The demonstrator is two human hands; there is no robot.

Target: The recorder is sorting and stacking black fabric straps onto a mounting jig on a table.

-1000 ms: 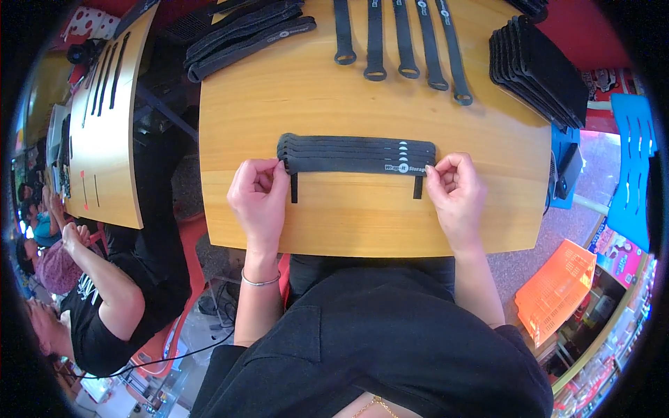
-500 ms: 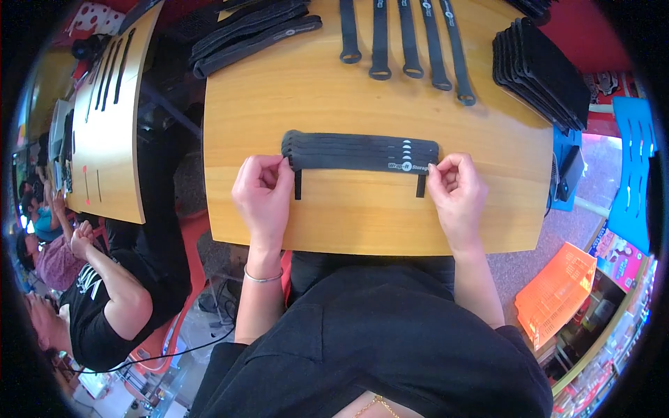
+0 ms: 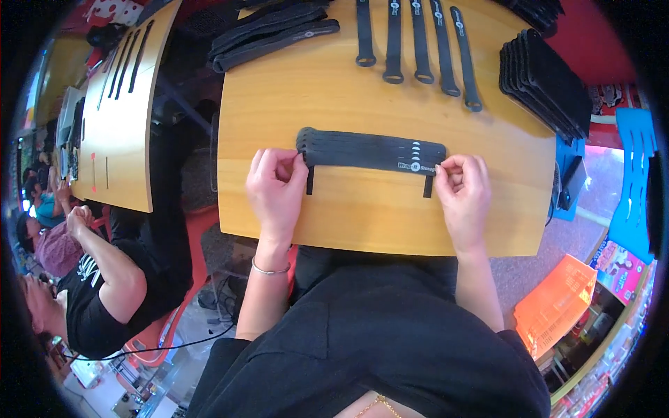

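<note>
A fanned stack of black fabric straps (image 3: 362, 148) with white printing lies crosswise on the wooden table (image 3: 376, 216), its layers overlapping like steps. My left hand (image 3: 274, 182) pinches the near corner at the stack's left end, thumb against forefinger. At the opposite end, my right hand (image 3: 465, 188) pinches the near right corner the same way. Both hands rest low over the table, fingers curled. Two short black strips run from under the stack toward me, a left strip (image 3: 310, 182) and a right strip (image 3: 428, 187); whether they are tape marks or loose pieces I cannot tell.
Several black straps with looped ends (image 3: 423, 52) lie side by side at the far edge. Folded black straps (image 3: 275, 38) are piled far left, and a stack of black pads (image 3: 543, 83) stands far right. A co-worker (image 3: 104, 279) sits left by another table (image 3: 132, 139). An orange basket (image 3: 555, 306) is at right.
The whole picture has shifted slightly, so the table and stack appear farther right. Both hands keep their pinch on the stack's ends.
</note>
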